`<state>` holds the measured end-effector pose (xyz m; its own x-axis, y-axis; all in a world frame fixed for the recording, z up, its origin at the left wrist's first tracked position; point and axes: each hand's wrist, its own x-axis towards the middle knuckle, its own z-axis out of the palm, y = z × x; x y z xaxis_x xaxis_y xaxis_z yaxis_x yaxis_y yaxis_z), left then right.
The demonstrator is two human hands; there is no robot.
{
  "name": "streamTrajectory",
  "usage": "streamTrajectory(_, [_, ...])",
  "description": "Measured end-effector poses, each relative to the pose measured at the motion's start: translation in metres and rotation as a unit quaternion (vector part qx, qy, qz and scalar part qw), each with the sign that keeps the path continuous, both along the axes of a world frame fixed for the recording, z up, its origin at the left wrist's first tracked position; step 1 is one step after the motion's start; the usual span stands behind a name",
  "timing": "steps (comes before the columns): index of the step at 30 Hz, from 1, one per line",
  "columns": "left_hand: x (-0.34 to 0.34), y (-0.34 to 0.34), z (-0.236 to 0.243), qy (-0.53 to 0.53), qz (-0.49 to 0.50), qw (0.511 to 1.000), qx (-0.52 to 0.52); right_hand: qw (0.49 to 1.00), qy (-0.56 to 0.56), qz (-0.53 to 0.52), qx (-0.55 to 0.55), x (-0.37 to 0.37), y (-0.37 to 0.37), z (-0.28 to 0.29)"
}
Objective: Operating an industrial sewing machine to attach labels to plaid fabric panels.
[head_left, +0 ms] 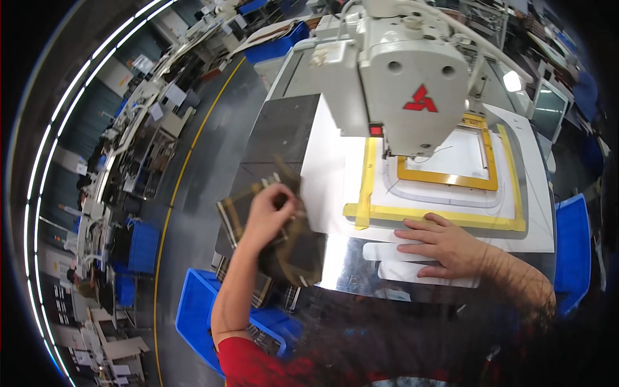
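Note:
My left hand (269,216) pinches a piece of dark plaid fabric (295,255), which hangs over the left side of the machine table. The cloth is partly blurred. My right hand (442,248) lies flat with fingers spread, over white strips (380,252) at the table's front edge. Its fingertips reach close to the yellow tape (445,216) that borders a white sheet. Beyond that hand, a yellow metal frame (445,180) rests on the sheet under the large white sewing machine head (412,84). The needle area is mostly hidden by the head.
Blue bins stand low at the left (193,309) and at the right (572,245); more plaid fabric lies in the left one. A dark panel (277,132) covers the table's left side. A yellow floor line (193,142) runs past benches at far left.

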<state>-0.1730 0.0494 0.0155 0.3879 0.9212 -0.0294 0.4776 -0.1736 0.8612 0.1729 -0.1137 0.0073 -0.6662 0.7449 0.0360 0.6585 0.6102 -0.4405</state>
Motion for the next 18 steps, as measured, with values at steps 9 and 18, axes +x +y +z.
streamTrajectory(9, [0.077, 0.069, 0.009, 0.192, -0.156, 0.931, 0.269, 0.992, 0.031, -0.052, 0.114, 0.003, 0.028, 0.004])
streamTrajectory(18, [0.086, 0.126, 0.02, 0.038, -0.273, 0.939, -0.205, 0.896, -0.112, 0.106, 0.418, -0.047, 0.11, -0.015])
